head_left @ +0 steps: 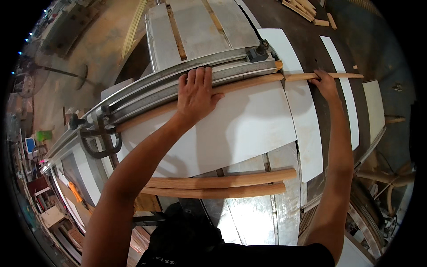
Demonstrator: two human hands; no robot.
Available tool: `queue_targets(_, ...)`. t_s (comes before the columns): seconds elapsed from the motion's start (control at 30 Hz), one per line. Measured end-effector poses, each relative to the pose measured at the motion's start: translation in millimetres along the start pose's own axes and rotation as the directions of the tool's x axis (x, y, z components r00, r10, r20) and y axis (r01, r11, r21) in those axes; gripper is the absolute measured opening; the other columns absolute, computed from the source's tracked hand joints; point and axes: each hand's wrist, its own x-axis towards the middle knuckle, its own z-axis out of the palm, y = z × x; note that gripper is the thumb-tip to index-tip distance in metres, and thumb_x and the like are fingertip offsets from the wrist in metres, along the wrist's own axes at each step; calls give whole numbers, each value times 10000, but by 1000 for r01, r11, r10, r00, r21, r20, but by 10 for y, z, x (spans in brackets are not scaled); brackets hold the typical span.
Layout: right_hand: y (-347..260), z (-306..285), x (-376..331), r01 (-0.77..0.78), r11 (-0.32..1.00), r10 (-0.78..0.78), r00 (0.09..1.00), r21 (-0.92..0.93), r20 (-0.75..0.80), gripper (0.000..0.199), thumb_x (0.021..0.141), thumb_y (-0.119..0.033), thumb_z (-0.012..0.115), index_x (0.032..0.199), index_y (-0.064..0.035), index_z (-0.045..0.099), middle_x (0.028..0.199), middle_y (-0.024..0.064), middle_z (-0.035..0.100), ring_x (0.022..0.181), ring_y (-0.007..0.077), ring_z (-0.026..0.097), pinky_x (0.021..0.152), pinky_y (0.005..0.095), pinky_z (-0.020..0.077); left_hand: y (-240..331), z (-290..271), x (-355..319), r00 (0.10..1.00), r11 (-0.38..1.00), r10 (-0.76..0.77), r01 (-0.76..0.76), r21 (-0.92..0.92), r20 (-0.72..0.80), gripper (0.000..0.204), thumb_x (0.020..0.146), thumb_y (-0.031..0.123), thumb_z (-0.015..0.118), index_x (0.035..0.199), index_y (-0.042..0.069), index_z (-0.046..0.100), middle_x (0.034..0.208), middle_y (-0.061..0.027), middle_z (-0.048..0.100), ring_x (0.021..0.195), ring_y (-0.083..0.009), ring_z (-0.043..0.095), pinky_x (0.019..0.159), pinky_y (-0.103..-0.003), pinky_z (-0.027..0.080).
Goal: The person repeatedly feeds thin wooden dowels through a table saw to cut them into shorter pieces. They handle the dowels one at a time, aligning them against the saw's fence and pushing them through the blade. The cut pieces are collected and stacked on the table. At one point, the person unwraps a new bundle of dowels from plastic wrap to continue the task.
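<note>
A long, slightly curved wooden strip [249,83] lies along the metal fence [155,99] on a white board [249,124]. My left hand [194,95] presses it there, fingers hooked over the fence and thumb along the wood. Past a narrow gap at the fence's right end, a shorter wooden piece [352,75] continues the line. My right hand [326,83] grips this piece, its fingers partly hidden. Nearer my body, two similar wooden strips [222,181] rest side by side. The strip's left end meets a clamp [101,141].
A metal sliding table [195,33] with slots extends beyond the fence, with a dark stop block [258,53] near the fence's right end. White panels [307,129] cover part of the dark table at right. Wood offcuts [304,10] lie at the far right. A fan [33,73] stands left.
</note>
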Motion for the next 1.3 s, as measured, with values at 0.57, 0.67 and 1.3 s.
queue_targets(0.57,202,-209,-1272,-107,994,107,994,-14,14,444,835,-143,801,1233,1,665,1130,154,659,1021,331,668,888,406,540,47,-22,-25,1000,1000,-14,14,-21,-21,795,740,445,839,1324,1,532,1167,-97,534,1107,-253,494,1009,-437,374)
queue_targets(0.67,329,-193,-1332,-103,995,104,994,-13,22,425,845,-123,777,1242,-23,664,1203,167,669,1094,348,659,931,412,535,76,-55,-22,999,998,-33,33,-48,17,816,740,435,843,1338,-17,522,1212,-121,546,1139,-283,503,1029,-445,372)
queue_targets(1.3,-338,-659,-1581,2,991,7,998,137,-66,408,846,-43,762,1240,-35,657,1238,136,672,1087,310,670,932,380,540,13,-124,-704,982,978,177,-169,-122,60,639,894,249,723,1467,105,481,1492,-138,456,1405,-333,396,1144,-533,321)
